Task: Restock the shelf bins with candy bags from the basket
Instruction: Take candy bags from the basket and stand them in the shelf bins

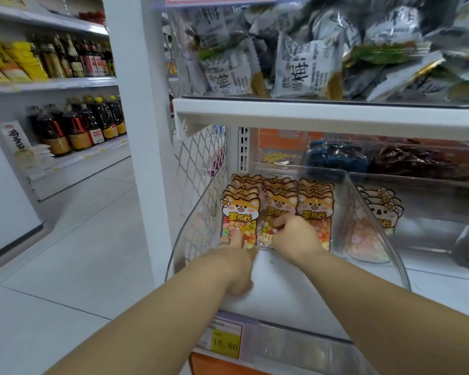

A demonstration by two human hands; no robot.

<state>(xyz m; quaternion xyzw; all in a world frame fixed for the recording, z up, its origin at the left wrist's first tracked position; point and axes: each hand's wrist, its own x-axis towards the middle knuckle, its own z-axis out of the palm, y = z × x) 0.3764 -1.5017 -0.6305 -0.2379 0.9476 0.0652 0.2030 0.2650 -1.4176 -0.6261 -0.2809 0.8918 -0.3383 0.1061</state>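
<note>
1. Clear bin (344,182) on the lower shelf — three rows of candy bags (316,209) stand at its back; the front floor is bare.
2. Left hand (234,255): index finger presses the front bag of the left row; grip otherwise loose, holding nothing.
3. Right hand (295,234): fingers narrowed on the middle row's front bag (278,209).
4. Basket — not in view; judged partly restocked, room remaining.

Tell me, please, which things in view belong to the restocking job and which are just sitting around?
Belonging to the job:
- fox candy bags
- clear bin holding them
- left hand, resting on the left stack
- right hand, gripping the middle stack

Just there:
- koala candy bags next bin along
- grey snack packets above
- sauce bottles across the aisle
- price tag
</note>
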